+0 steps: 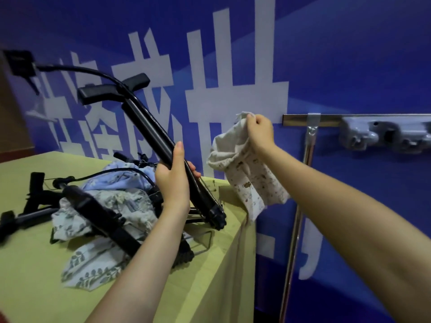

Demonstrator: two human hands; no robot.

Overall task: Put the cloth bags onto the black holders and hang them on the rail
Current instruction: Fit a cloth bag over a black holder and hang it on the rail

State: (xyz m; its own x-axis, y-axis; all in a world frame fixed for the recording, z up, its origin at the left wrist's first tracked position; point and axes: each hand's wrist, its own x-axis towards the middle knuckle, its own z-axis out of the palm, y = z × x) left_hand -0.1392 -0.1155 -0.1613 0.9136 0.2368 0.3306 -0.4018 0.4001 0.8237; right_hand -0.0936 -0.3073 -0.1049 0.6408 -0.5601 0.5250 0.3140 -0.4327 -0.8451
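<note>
Black holder (149,127) looked like smooth semi-gloss metal tubing with matt plastic or rubber end pads; speckled off-white bag (242,173) was soft woven cloth with frayed edges. Floral bags (109,206) on the surface (35,287) were thin printed cloth, the surface itself under matt yellow-green cloth. Rail (300,120) was shiny polished metal, its mounted clamp (382,136) glossy grey plastic or painted metal.

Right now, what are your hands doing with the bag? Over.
Left hand grips black holder, tilted up off table. Right hand pinches speckled cloth bag, not on holder yet. Rail ahead; nothing hung.
</note>
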